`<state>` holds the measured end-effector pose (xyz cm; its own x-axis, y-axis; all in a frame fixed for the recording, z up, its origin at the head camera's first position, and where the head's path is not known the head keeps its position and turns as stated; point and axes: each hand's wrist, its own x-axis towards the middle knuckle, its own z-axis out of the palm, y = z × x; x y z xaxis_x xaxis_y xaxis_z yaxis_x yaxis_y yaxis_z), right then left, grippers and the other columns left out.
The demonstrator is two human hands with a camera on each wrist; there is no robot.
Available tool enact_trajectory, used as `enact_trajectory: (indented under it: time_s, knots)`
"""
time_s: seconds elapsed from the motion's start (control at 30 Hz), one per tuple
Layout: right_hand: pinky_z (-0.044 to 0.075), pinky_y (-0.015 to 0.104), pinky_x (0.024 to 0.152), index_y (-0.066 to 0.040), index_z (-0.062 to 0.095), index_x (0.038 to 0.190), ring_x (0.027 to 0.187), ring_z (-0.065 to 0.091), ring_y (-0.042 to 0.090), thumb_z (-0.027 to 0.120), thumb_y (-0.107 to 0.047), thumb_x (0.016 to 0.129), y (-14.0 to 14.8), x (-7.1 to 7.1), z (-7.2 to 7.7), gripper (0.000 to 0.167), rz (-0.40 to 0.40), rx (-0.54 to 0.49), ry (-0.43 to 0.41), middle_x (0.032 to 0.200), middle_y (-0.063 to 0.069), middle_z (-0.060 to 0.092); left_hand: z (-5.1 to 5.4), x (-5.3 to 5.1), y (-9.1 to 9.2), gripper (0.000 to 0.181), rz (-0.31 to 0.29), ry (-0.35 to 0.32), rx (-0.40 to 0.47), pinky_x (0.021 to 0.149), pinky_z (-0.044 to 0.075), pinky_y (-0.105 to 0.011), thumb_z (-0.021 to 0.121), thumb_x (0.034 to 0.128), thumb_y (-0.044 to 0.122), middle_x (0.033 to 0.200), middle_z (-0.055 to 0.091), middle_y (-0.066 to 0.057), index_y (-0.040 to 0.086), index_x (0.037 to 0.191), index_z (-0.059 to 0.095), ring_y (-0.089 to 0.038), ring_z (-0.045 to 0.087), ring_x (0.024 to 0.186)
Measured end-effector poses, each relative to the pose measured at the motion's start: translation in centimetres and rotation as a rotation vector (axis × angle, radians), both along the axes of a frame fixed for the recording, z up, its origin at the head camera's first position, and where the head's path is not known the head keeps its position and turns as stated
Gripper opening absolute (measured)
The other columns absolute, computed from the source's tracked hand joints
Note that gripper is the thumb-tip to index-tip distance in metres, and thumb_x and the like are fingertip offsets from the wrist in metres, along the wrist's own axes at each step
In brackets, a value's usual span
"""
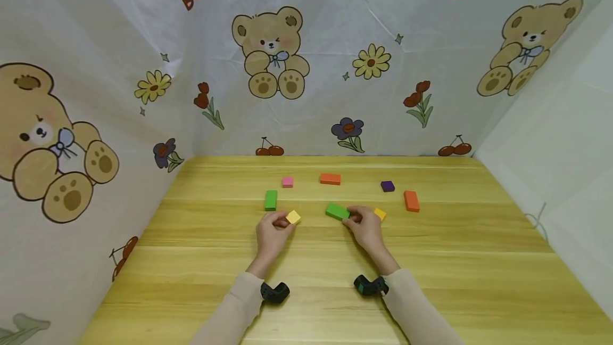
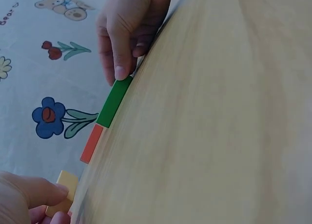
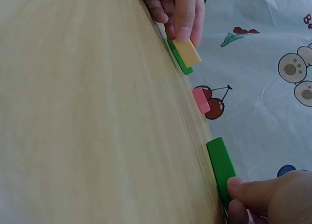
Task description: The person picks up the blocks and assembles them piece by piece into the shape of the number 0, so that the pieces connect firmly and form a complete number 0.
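Between thumb and fingers my left hand point(image 1: 273, 235) pinches a small pale-yellow block point(image 1: 293, 217). The left wrist view shows the same yellow block point(image 2: 68, 184) at the fingertips. My right hand point(image 1: 366, 229) grips the right end of a green rectangular block point(image 1: 337, 211), whose other end points left and away. In the right wrist view that green block point(image 3: 221, 160) lies along the table surface. Close behind the right hand sits an orange-yellow block point(image 1: 380, 214), partly hidden by it. A second green block point(image 1: 271, 200) lies just beyond the left hand.
Farther back on the wooden table point(image 1: 306, 292) are a pink block point(image 1: 287, 182), an orange-red block point(image 1: 330, 179) and a dark purple block point(image 1: 388, 186). Another orange-red block point(image 1: 411, 201) lies to the right. A bear-print cloth point(image 1: 316, 126) hangs behind the table.
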<state>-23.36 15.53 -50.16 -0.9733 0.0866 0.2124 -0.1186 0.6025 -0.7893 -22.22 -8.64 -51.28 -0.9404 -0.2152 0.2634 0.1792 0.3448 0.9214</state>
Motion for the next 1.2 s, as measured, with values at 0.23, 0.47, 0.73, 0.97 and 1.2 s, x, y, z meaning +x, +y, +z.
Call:
enact_trajectory:
  time_s: [0.23,0.47,0.73,0.97,1.2]
  knots:
    - [0.049,0.018,0.064,0.003,0.070,0.108,0.075,0.062,0.016,0.078,-0.004,0.081,0.0,1.0,0.2,0.029,0.058,-0.020,-0.013,0.087,0.012,0.069,0.0,1.5,-1.0,0.026,-0.087,-0.010,0.002,0.061,0.053,-0.015,0.079,0.0736,-0.005,0.092,0.066,-0.014,-0.003,0.099,0.073,-0.012,0.062,0.074]
    - [0.049,0.016,0.061,0.003,0.070,0.105,0.072,0.058,0.010,0.078,-0.001,0.079,0.7,3.3,0.3,0.027,0.111,-0.051,-0.044,0.086,0.010,0.067,-0.1,3.3,-1.7,0.027,-0.121,-0.005,-0.007,0.060,0.054,-0.016,0.080,0.0719,-0.006,0.091,0.067,-0.013,-0.003,0.098,0.074,-0.009,0.062,0.072]
    - [0.050,0.017,0.060,-0.001,0.071,0.105,0.070,0.057,0.005,0.078,-0.001,0.079,1.3,5.7,0.5,0.027,0.169,-0.059,-0.087,0.086,0.006,0.066,0.2,4.6,-1.9,0.026,-0.137,0.013,-0.008,0.059,0.055,-0.017,0.081,0.0714,-0.005,0.087,0.066,-0.010,-0.003,0.096,0.074,-0.007,0.061,0.070]
    - [0.050,0.019,0.058,-0.002,0.071,0.105,0.068,0.056,0.003,0.079,-0.004,0.079,1.7,7.9,0.8,0.027,0.283,-0.074,-0.107,0.083,0.004,0.064,0.3,6.0,-1.5,0.026,-0.159,-0.017,-0.010,0.059,0.055,-0.018,0.082,0.0710,-0.004,0.087,0.066,-0.010,-0.002,0.096,0.074,-0.007,0.062,0.070]
    - [0.052,0.021,0.058,-0.003,0.069,0.106,0.069,0.057,0.004,0.078,-0.008,0.081,1.8,9.3,1.0,0.026,0.435,-0.108,-0.116,0.085,0.005,0.064,0.8,7.2,-1.0,0.027,-0.199,-0.039,-0.008,0.060,0.055,-0.018,0.082,0.0707,-0.003,0.088,0.066,-0.010,0.000,0.096,0.074,-0.009,0.062,0.071]
